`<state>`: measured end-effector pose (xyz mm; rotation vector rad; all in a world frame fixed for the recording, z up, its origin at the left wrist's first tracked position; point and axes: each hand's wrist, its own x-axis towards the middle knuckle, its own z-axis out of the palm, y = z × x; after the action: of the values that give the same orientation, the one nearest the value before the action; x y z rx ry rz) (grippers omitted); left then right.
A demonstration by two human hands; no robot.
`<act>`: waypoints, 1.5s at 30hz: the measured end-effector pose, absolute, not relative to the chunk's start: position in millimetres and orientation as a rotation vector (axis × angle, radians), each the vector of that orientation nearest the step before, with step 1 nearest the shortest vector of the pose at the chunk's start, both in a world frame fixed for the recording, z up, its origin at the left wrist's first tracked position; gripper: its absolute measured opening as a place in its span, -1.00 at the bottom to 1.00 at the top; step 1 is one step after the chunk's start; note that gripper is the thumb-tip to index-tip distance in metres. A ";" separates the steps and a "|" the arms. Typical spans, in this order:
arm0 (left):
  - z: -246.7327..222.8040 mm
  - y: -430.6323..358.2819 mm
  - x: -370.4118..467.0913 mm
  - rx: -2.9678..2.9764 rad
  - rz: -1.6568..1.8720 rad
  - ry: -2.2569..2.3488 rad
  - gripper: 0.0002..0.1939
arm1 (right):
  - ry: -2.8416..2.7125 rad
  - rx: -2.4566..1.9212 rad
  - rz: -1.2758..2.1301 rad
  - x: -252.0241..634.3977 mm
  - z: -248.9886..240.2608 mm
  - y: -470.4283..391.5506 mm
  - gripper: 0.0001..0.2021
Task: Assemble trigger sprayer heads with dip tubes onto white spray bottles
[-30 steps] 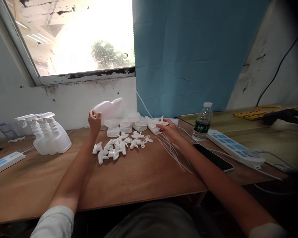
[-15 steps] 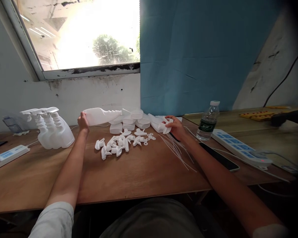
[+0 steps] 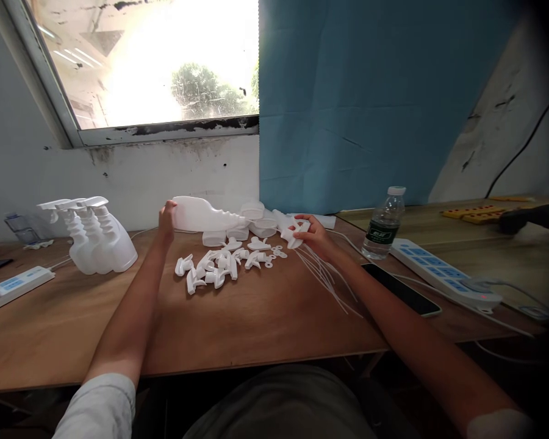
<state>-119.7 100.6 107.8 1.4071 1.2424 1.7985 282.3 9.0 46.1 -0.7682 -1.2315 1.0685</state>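
My left hand point(image 3: 167, 221) is closed on the base end of a white spray bottle point(image 3: 201, 214), held on its side with the ribbed neck pointing right. Between the fingers of my right hand point(image 3: 319, 236) is a white trigger spray head point(image 3: 293, 235), a short distance to the right of the neck. Loose trigger heads point(image 3: 216, 266) lie in a heap on the table below the bottle. By them are small white rings point(image 3: 279, 251). Thin white tubes point(image 3: 322, 275) spread out below my right hand. More white bottles point(image 3: 252, 211) are piled behind.
Several bottles with trigger heads fitted point(image 3: 101, 247) stand upright at the left. A power strip point(image 3: 25, 283) lies beyond them. To the right are a water bottle point(image 3: 383, 225), a dark phone point(image 3: 402, 289), another power strip point(image 3: 443, 274) and a white cable.
My left hand has moved right with the bottle, bringing its neck nearer the trigger head. My right hand has shifted slightly left and turned the trigger head a little.
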 end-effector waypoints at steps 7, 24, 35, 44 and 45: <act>110.6 68.1 -47.0 1.697 1.544 0.987 -0.74 | -1.286 -0.671 1.107 262.1 47.8 -1.7 -0.34; 107.6 10.7 1.5 2.382 0.139 0.801 -0.40 | -1.206 -0.544 0.681 230.9 130.4 -4.7 -0.45; 107.1 5.7 3.8 2.590 -0.098 0.865 -0.53 | -1.311 -0.459 0.872 186.6 113.9 -28.9 -0.54; 175.6 -23.4 -14.7 2.284 1.057 0.455 -0.47 | -1.448 -0.367 1.270 178.4 105.0 -33.0 -0.73; 179.0 -27.6 -12.4 2.279 1.129 0.470 -0.50 | -1.452 -0.360 1.289 177.4 104.6 -32.3 -0.71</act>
<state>-12.4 -27.6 179.0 2.2793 0.4695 1.1288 177.4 -32.3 104.6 -0.3601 -1.4518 1.2892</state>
